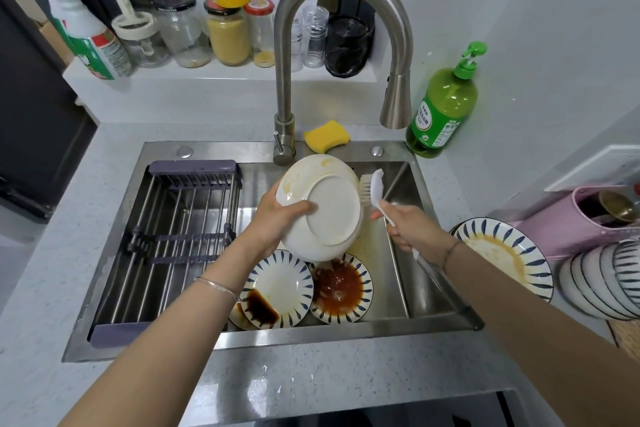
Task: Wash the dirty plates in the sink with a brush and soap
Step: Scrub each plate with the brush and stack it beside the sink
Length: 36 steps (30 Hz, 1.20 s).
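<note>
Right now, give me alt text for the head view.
Over the sink, the left hand holds a white plate tilted, underside toward the camera, while the right hand holds a brush beside its rim. Two sauce-stained plates lie below.

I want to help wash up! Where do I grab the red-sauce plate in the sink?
Pinch the red-sauce plate by its blue-striped rim on the right, coming from above. Sauce fills its middle, another striped plate crowds its left, and the held white plate covers its far edge.

Bare forearms, a band on each wrist.
Thin silver bangle (216, 286) behind the left hand (273, 220); slim dark cord (450, 251) behind the right hand (403, 224).
</note>
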Each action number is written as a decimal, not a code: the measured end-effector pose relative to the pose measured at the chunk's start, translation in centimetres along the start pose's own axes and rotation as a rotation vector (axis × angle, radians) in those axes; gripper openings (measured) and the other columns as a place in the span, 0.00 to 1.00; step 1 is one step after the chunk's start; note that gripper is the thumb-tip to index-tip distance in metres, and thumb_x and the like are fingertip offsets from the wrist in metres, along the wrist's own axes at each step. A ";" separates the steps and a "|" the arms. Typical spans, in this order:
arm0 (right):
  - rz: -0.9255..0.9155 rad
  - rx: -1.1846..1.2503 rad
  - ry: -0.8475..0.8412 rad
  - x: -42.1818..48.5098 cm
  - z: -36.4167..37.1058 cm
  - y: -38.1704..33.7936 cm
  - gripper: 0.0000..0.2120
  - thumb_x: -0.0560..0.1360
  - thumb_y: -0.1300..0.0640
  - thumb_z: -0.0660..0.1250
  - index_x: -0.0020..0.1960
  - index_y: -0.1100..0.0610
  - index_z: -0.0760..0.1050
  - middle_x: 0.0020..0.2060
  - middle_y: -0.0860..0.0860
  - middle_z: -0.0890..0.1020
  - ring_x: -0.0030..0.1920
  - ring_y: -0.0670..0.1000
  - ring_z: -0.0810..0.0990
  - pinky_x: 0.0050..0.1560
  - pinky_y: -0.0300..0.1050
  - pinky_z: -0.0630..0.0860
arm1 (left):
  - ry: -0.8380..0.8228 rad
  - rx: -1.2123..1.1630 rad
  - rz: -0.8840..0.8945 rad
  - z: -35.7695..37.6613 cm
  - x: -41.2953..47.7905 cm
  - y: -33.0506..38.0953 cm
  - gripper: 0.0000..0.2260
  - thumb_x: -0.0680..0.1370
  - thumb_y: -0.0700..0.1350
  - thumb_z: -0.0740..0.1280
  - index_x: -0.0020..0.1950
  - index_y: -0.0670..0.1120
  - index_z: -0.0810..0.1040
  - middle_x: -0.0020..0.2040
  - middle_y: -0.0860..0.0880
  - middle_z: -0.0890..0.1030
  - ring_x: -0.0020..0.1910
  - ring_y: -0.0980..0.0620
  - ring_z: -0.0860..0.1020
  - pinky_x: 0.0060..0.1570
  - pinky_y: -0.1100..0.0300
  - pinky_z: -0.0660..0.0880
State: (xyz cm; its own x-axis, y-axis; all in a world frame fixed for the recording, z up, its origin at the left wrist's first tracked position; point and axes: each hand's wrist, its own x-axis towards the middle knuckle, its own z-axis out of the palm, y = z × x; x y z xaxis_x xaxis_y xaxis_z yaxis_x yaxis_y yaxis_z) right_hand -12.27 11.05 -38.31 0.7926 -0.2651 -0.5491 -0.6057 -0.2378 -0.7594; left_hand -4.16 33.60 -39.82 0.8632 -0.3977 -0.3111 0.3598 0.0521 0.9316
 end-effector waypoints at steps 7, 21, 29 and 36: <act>0.091 0.135 -0.058 -0.8 1.6 2.7 0.19 0.81 0.44 0.54 0.54 0.56 0.78 0.26 0.49 0.68 0.21 0.43 0.63 0.21 0.35 0.63 | 0.079 -0.156 0.012 -0.1 0.8 0.3 0.17 0.75 0.32 0.68 0.57 0.50 0.77 0.54 0.45 0.83 0.53 0.45 0.81 0.51 0.49 0.80; 0.028 0.435 0.043 -0.1 3.3 -0.8 0.18 0.69 0.44 0.74 0.45 0.58 0.75 0.30 0.49 0.71 0.24 0.44 0.61 0.20 0.34 0.61 | 0.046 -0.596 -0.189 0.6 0.4 -2.5 0.21 0.75 0.40 0.68 0.68 0.41 0.73 0.60 0.40 0.81 0.60 0.43 0.80 0.64 0.43 0.73; -0.093 0.120 0.066 -0.5 0.5 -2.6 0.15 0.70 0.46 0.74 0.40 0.56 0.74 0.25 0.45 0.74 0.22 0.41 0.68 0.23 0.33 0.64 | -0.095 -0.383 -0.110 -1.7 0.3 -2.6 0.23 0.76 0.40 0.69 0.71 0.43 0.71 0.63 0.41 0.80 0.62 0.42 0.78 0.59 0.47 0.77; -0.256 -0.094 0.015 -0.7 -2.6 -3.9 0.20 0.67 0.52 0.77 0.47 0.67 0.78 0.35 0.52 0.81 0.35 0.45 0.79 0.42 0.38 0.77 | -0.223 0.098 -0.146 -1.6 0.7 1.6 0.37 0.58 0.51 0.82 0.64 0.46 0.75 0.55 0.46 0.84 0.54 0.45 0.83 0.48 0.50 0.81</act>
State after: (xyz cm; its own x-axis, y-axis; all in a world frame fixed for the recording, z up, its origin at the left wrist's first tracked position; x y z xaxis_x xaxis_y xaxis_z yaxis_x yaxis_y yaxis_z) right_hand -10.62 9.70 -34.04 0.9199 -0.1994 -0.3378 -0.3905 -0.3845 -0.8365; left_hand -2.38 34.88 -38.89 0.7015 -0.5870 -0.4041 0.4289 -0.1050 0.8972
